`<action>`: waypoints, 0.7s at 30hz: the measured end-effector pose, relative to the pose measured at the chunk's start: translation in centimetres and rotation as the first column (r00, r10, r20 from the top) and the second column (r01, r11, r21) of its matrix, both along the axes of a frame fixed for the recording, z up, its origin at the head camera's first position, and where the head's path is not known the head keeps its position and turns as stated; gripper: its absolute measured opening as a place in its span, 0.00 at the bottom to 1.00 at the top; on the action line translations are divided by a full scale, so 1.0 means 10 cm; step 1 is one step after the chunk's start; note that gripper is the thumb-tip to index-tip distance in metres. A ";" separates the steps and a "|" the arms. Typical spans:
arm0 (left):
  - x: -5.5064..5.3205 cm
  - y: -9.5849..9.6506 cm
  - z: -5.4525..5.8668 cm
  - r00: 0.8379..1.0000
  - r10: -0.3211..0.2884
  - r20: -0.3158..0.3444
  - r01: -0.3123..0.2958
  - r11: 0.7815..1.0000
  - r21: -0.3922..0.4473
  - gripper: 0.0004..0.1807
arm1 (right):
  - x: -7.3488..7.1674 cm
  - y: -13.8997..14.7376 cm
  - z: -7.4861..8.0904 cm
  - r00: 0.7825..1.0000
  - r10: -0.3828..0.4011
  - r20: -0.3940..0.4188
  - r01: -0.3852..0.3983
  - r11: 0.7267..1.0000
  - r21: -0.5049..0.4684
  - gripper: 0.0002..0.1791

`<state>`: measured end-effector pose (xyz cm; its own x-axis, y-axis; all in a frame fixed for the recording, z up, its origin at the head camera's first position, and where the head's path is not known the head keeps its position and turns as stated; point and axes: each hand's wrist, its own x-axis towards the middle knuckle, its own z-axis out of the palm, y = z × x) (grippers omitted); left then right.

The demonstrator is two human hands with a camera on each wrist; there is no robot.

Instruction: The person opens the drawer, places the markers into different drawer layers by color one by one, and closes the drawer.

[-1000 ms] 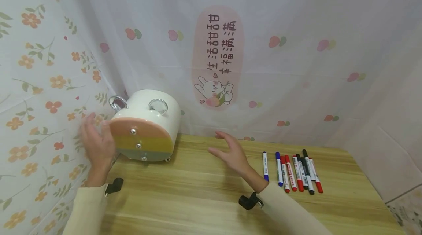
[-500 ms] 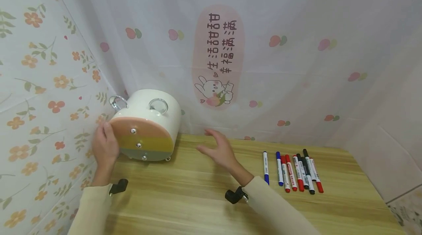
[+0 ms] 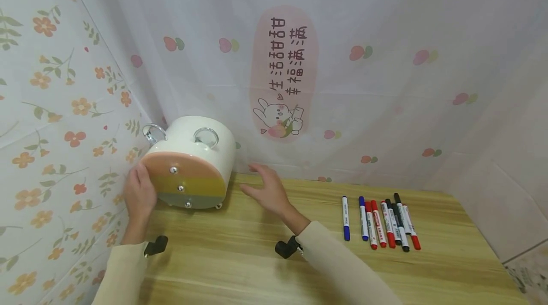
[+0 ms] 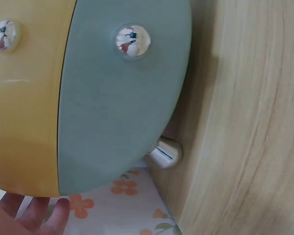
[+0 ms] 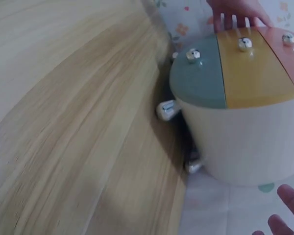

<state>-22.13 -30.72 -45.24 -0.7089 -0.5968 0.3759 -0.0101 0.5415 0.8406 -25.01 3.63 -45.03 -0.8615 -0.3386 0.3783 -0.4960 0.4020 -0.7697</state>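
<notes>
A rounded cream drawer box point(image 3: 200, 133) stands in the back left corner, with pink, yellow and green drawer fronts and silver knobs. Two silver rings rise from its top like ears, and small silver feet hold it off the table. At the box's left side is my left hand point(image 3: 140, 191); its fingers point(image 4: 35, 213) lie along the edge of the yellow drawer front and look in contact with it. My right hand point(image 3: 269, 191) hovers to the right of the box, fingers spread and holding nothing, a gap between them and the cream wall point(image 5: 245, 142).
Several whiteboard markers point(image 3: 387, 224) with blue, red and black caps lie in a loose row on the wooden table point(image 3: 222, 262), right of my hands. A floral cloth point(image 3: 55, 124) hangs at the left and a printed curtain point(image 3: 364, 81) behind.
My left hand has moved right, up against the side of the drawer box. My right hand has travelled left towards the box, fingers still spread. The box and markers have stayed put.
</notes>
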 end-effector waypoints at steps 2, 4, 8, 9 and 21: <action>0.01 0.00 -0.02 1.000 0.002 0.003 -0.002 1.000 0.007 0.37 | 0.00 -0.06 0.01 1.000 0.008 -0.006 -0.007 1.000 0.016 0.37; 0.02 -0.01 -0.04 1.000 0.002 0.003 -0.002 1.000 0.010 0.36 | -0.01 -0.12 0.02 1.000 0.007 -0.007 -0.007 1.000 0.027 0.37; 0.04 -0.02 -0.08 1.000 -0.003 0.005 0.003 1.000 0.012 0.35 | -0.02 -0.24 0.05 1.000 -0.002 0.009 0.001 0.999 0.051 0.40; 0.04 -0.02 -0.09 1.000 -0.006 0.005 0.006 1.000 0.014 0.34 | -0.02 -0.27 0.05 1.000 -0.004 0.013 0.003 0.998 0.058 0.41; 0.05 -0.06 -0.16 0.999 -0.043 0.025 0.043 0.999 0.006 0.34 | 0.01 -0.50 0.19 1.000 0.028 -0.004 -0.028 0.995 0.093 0.41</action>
<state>-21.63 -31.31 -46.82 -0.7434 -0.5674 0.3541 -0.0080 0.5369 0.8436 -24.92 -1.36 -43.12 -0.8494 -0.3965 0.3482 -0.5117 0.4576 -0.7271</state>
